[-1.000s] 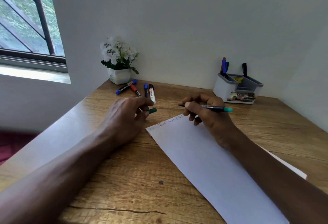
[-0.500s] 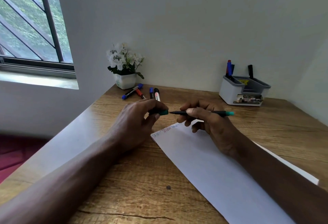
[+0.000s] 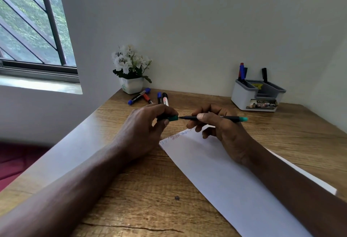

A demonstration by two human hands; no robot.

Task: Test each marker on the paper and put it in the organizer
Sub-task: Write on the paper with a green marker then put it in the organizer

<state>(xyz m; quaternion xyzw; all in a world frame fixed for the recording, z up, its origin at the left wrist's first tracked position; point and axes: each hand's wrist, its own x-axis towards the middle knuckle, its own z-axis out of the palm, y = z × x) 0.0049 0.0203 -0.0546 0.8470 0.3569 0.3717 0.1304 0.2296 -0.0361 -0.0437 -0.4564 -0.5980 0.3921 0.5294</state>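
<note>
Brought the cap point(image 3: 172, 118), pinched in the left hand point(image 3: 148, 124), to the tip of the marker point(image 3: 231, 118) gripped by the right hand point(image 3: 221, 129) above the paper point(image 3: 216, 171): seemingly tested, bound for the far-right organizer point(image 3: 242, 95).

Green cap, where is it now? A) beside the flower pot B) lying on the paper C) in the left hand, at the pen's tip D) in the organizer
C: the left hand pinches the green cap right at the tip of the green pen, which the right hand holds above the paper.
</note>
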